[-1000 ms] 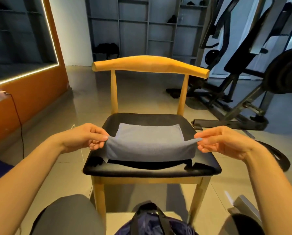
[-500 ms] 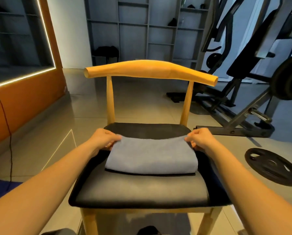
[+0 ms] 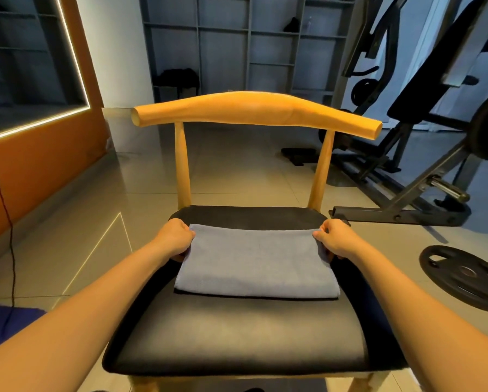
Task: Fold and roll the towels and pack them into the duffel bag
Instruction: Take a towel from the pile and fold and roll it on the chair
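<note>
A grey towel (image 3: 255, 261) lies folded on the black seat of a wooden chair (image 3: 237, 338), with a dark layer showing under its near edge. My left hand (image 3: 174, 239) grips the towel's far left corner, fingers curled over the edge. My right hand (image 3: 334, 239) pinches the far right corner in the same way. Both hands sit at the far edge of the towel, near the chair's back posts. The duffel bag is out of view.
The chair's curved backrest (image 3: 254, 111) rises beyond the towel. A black weight plate (image 3: 463, 275) lies on the tiled floor to the right, with a weight bench frame (image 3: 407, 210) behind it. A blue cloth (image 3: 2, 326) and a black cable (image 3: 10, 250) are at the left.
The towel's near edge was lifted and carried over to the far edge, folding it in half. My head moved closer, and the bag dropped out of view.
</note>
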A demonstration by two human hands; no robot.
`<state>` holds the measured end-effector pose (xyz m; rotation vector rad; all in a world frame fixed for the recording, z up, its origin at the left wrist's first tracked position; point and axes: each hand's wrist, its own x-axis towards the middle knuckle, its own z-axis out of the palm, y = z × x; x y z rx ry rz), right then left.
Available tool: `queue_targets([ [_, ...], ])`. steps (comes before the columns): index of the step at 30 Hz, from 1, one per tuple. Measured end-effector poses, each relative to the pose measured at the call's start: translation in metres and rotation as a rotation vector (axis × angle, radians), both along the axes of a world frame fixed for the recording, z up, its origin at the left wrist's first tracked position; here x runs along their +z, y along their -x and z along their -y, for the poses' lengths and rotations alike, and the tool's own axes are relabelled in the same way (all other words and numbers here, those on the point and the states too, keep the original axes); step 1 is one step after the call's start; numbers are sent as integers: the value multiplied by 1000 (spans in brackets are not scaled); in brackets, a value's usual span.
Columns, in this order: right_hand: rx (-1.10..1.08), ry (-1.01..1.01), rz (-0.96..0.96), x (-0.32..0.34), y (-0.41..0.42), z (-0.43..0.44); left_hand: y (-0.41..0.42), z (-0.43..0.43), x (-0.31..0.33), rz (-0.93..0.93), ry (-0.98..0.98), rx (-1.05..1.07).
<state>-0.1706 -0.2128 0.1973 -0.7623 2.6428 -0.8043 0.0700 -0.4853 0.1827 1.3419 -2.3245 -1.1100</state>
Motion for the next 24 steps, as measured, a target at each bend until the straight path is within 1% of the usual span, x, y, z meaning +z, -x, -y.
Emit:
queue_targets([
  [2, -3, -76, -56, -3, 2, 7, 4, 0, 0, 69, 54, -13],
  [5, -50, -188, -190, -5, 1, 8, 6, -5, 7, 218, 222, -55],
  [7, -58, -197, -169, 1, 1, 7, 7, -6, 13, 273, 260, -99],
  [10, -41, -170, 57, 12, -3, 9, 12, -4, 19, 235, 99, -199],
  [12, -24, -196, 160, 20, -6, 11, 16, -3, 22, 223, 18, -226],
  [14, 9, -191, 192, 24, -7, 10, 17, -5, 25, 214, -4, -255],
  [17, 43, -120, 218, 29, -9, 3, 15, -9, 27, 147, -7, -273],
  [19, 59, -87, 287, 35, -14, -1, 4, -14, 32, 81, -83, -253],
  [21, 33, -31, 251, 45, -12, 2, -13, -22, 36, 0, -213, -189],
  [24, -28, 142, 78, 65, 0, 26, -41, -41, 44, -120, -465, -95],
])
